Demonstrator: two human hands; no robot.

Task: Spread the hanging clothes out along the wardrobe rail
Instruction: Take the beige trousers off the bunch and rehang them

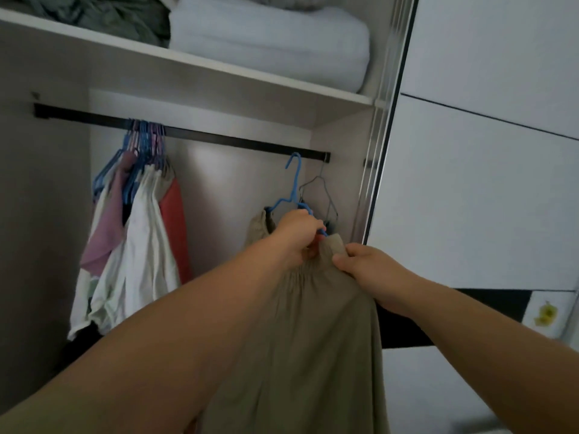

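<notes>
Bare forearms reach up from the bottom edge toward a khaki garment [313, 324] of soft, matte cloth, gathered into fine pleats at an elastic waistband and falling in loose folds. At the band, the left hand [294, 239] curls its fingers round the lower bar of a thin blue plastic hanger [293, 189], while the right hand [366, 264] pinches the gathered waistband just beside it. That hanger's hook sits near the right end of the dark, flat-faced wardrobe rail [219, 137]; whether it touches the rail is unclear. Just behind it hangs 1 bare grey wire hanger [322, 195].

Toward the rail's left end, a tight bunch of blue and pink hangers [145, 136] carries crowded clothes [138, 242]: white, mauve and coral-red fabrics, limp and creased. On the white shelf [219, 79] above lie a puffy, pale folded quilt [269, 42] and crumpled green bedding [122, 17].
</notes>
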